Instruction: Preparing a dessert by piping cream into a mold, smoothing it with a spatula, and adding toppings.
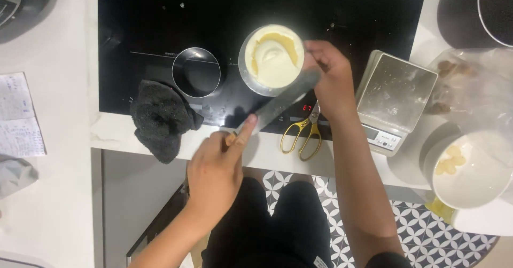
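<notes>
Left hand (216, 164) low and near the body, fingers curled, thumb extended forward; right hand (332, 78) reaching further out, fingers closed, forearm angled in.

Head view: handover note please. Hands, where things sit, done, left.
Left hand: grips the handle of a long palette knife, blade laid at the near rim of the filled ring mould.
Right hand: steadies that mould at its right side.
Mould sits on the black cooktop; empty ring to its left, dark cloth at the front edge, yellow scissors and scale to the right.
Done: mould filled with cream.
Left: top looks uneven, apparently not yet levelled.
</notes>
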